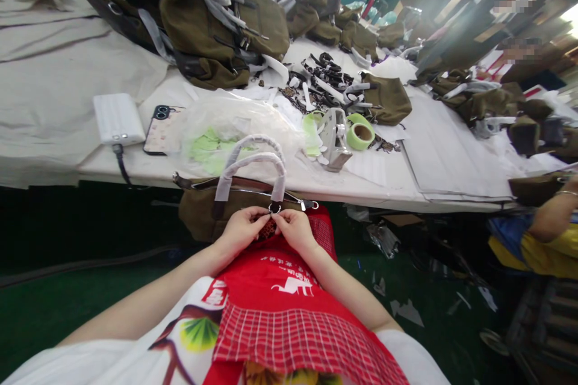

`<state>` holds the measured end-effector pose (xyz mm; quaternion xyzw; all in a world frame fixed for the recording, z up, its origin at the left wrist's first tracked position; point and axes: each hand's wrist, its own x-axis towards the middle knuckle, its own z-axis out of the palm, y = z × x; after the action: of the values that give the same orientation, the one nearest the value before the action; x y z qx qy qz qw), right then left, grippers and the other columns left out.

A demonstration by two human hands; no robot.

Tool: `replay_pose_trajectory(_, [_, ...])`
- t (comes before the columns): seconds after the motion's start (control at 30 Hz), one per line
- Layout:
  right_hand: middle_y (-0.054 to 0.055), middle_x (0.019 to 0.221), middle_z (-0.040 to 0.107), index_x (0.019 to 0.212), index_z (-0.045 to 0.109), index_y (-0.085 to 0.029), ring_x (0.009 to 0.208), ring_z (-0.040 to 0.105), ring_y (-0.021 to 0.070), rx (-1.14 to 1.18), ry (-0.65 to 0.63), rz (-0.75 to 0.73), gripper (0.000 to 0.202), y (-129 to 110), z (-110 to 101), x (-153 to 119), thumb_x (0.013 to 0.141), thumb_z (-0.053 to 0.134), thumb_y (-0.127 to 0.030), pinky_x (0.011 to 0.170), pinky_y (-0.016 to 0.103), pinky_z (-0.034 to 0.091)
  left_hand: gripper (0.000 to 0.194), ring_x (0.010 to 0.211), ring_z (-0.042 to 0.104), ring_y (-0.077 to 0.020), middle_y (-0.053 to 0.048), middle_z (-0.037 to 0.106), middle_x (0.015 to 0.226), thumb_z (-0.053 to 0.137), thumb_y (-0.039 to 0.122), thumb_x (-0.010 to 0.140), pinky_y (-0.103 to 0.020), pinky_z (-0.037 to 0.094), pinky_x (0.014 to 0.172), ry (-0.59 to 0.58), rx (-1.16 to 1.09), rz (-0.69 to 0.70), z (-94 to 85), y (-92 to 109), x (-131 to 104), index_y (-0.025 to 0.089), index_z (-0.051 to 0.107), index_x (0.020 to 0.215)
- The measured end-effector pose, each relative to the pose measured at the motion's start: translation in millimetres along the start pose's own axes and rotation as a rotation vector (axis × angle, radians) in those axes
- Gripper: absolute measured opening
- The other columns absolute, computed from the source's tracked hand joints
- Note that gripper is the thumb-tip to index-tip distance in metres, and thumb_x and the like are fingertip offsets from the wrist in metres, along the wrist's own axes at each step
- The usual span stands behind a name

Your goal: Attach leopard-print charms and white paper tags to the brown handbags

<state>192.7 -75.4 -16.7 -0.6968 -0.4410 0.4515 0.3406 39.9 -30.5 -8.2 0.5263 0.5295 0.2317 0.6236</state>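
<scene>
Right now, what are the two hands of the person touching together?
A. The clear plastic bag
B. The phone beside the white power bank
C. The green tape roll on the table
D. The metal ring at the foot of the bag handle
D: the left hand and the right hand meet, fingertips pinched, at the metal ring under the wrapped handle of the olive bag.

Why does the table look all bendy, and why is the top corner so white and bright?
In the head view, the wide lens bows the table edge and stretches the corners; ceiling lights at top right glare and wash out that area in haze; both hands, left hand and right hand, at the bag handle look sharp and evenly lit.
</scene>
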Motion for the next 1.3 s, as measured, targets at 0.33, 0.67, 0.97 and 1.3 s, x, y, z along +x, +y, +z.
replay_pose_trajectory(0.33, [-0.003,0.044,0.055,0.053,0.055,-0.019,0.041,0.049,0.0094,-0.003,0.087,0.016,0.038,-8,3,4,0.087,0.053,-0.035,0.05,0.02,0.04,0.036,0.038,0.048,-0.0099,0.002,0.057,0.049,0.063,0.051,0.074,-0.021,0.036,0.041,0.011,-0.039,-0.05,4.7,-3,9,0.016,0.067,0.074])
replay_pose_trajectory(0.67, [-0.003,0.044,0.055,0.054,0.054,-0.019,0.042,0.049,0.0099,0.011,0.086,0.012,0.037,-2,4,2,0.086,0.052,-0.037,0.048,0.02,0.039,0.04,0.038,0.044,-0.0076,0.002,0.058,0.054,0.068,0.055,0.065,-0.02,0.032,0.038,-0.014,-0.106,-0.11,8.4,-7,14,0.016,0.063,0.071])
replay_pose_trajectory(0.97, [-0.003,0.045,0.057,0.056,0.061,-0.019,0.044,0.051,0.0107,0.081,0.112,0.022,0.032,6,6,3,0.083,0.053,-0.034,0.052,0.021,0.04,0.022,0.062,0.063,-0.019,-0.004,0.067,0.069,0.057,0.042,0.078,-0.03,0.047,0.063,0.136,0.235,0.117,2.2,2,3,0.021,0.061,0.075])
replay_pose_trajectory(1.3, [-0.003,0.043,0.055,0.061,0.063,-0.018,0.04,0.046,0.0106,0.315,0.021,0.006,0.031,10,9,3,0.083,0.056,-0.039,0.049,0.022,0.04,0.023,0.071,0.067,-0.0214,-0.005,0.073,0.078,0.047,0.037,0.089,-0.031,0.047,0.068,0.199,0.474,0.262,-5.0,14,4,0.022,0.061,0.078])
